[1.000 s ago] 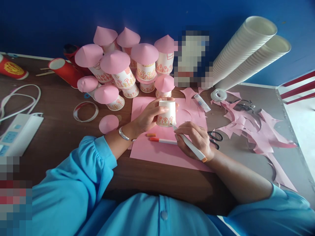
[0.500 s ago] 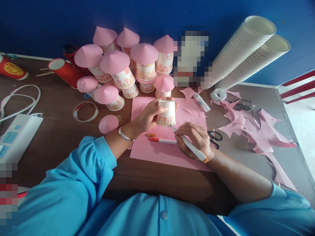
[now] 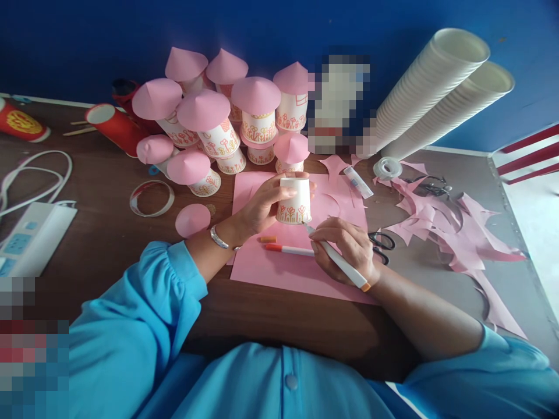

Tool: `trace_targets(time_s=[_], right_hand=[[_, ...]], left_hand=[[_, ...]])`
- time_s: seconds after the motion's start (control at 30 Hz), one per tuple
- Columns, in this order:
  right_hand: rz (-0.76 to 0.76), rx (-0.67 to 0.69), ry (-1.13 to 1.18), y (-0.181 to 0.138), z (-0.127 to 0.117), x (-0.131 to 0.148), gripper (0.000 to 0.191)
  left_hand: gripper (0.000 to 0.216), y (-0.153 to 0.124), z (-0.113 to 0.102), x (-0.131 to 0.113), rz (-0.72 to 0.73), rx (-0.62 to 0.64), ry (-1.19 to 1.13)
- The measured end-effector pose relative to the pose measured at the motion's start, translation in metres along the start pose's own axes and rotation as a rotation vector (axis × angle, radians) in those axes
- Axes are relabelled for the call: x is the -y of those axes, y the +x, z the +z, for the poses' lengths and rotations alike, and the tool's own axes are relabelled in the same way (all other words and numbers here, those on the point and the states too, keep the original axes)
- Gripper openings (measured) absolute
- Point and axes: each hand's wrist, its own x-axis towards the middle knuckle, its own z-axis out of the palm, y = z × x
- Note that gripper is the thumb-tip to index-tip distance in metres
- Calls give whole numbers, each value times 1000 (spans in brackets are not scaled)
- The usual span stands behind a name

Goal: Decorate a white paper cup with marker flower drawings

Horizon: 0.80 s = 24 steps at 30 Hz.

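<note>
My left hand (image 3: 269, 203) is wrapped round a white paper cup (image 3: 294, 192), which is held upside down with its rim lowest. Red flowers and green strokes are drawn along the band by that rim. A white marker (image 3: 343, 262) with an orange end is pinched in my right hand (image 3: 347, 247), its tip at the cup's lower edge. Whether the tip touches the cup I cannot tell. Below them a second white marker with a red-orange end (image 3: 288, 249) and a small orange cap (image 3: 268, 239) lie on a pink paper sheet (image 3: 262, 270).
Several cups with pink cone roofs (image 3: 203, 110) stand at the back. Tall stacks of paper cups (image 3: 428, 93) lean on the blue wall. To the right are pink scraps (image 3: 467, 233), scissors (image 3: 382, 241) and a tape roll (image 3: 388, 168); a power strip (image 3: 37, 238) lies left.
The cup has shifted very slightly to the left in my left hand. My right hand and the marker stay nearly where they were.
</note>
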Motion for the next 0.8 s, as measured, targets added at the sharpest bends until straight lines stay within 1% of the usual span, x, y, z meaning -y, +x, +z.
trace_targets(time_s=[0.37,0.8], right_hand=[[34,-11,-33,0,-1,-2,28],[32,-13,3,-1,1,-1,27]], left_hand=[[49,2,-2,1,-1,33,-63],[44,1,-1,-1,6,9,-32]])
